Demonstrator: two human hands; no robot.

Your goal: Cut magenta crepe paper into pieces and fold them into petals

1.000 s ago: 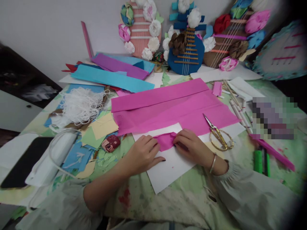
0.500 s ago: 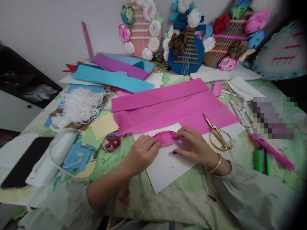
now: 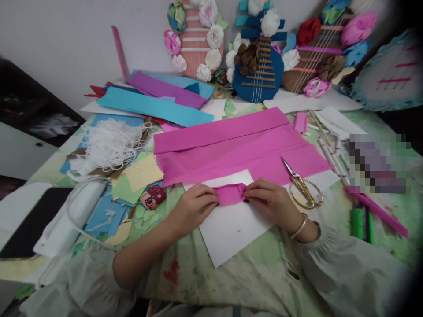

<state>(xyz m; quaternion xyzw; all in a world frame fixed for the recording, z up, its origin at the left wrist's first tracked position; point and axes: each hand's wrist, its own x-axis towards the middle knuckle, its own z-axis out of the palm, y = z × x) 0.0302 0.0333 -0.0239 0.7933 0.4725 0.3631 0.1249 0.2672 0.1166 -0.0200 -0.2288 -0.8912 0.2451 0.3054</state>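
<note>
A small folded piece of pink paper [image 3: 229, 195] lies between my hands, over a white sheet [image 3: 224, 235]. My left hand [image 3: 193, 209] pinches its left end, and my right hand [image 3: 269, 201] has its right end between thumb and fingers. The top edge of the piece is folded over. Behind it lies a large pink paper [image 3: 231, 147] with a fold along its back edge. Gold-handled scissors [image 3: 302, 185] rest, blades slightly crossed, just right of my right hand.
White string [image 3: 114, 143], paper scraps [image 3: 142, 174], a dark red object [image 3: 153, 197] and a phone [image 3: 33, 220] are on the left. Rolled sticks [image 3: 332, 158] and green objects [image 3: 361, 223] lie right. Decorated paper instruments [image 3: 259, 79] stand along the wall.
The fingers of my right hand have closed on the right end of the small pink piece, which now lies flatter. My left hand has shifted slightly left.
</note>
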